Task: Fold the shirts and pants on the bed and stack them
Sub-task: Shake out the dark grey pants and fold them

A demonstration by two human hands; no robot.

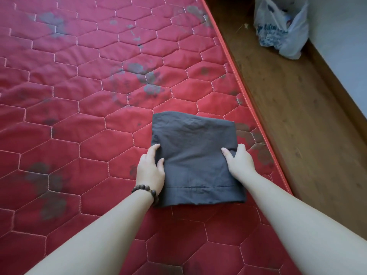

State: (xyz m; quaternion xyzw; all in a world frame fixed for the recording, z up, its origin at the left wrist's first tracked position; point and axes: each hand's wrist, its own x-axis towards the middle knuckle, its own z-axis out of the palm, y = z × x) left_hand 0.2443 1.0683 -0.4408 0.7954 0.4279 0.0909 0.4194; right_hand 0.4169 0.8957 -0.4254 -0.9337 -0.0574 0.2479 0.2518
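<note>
A dark grey folded garment (195,155) lies flat on the red quilted mattress (79,120), near its right edge. Its hemmed end faces me. My left hand (151,167), with a bead bracelet at the wrist, holds the garment's left edge, thumb on top and fingers tucked under the cloth. My right hand (239,161) holds the right edge the same way, thumb lying on the fabric. No other shirts or pants are in view.
The mattress carries grey worn patches. Its orange-piped right edge (258,116) runs diagonally. Beyond it is a brown wooden ledge (297,96), and a white plastic bag (282,26) stands on it by a pale wall.
</note>
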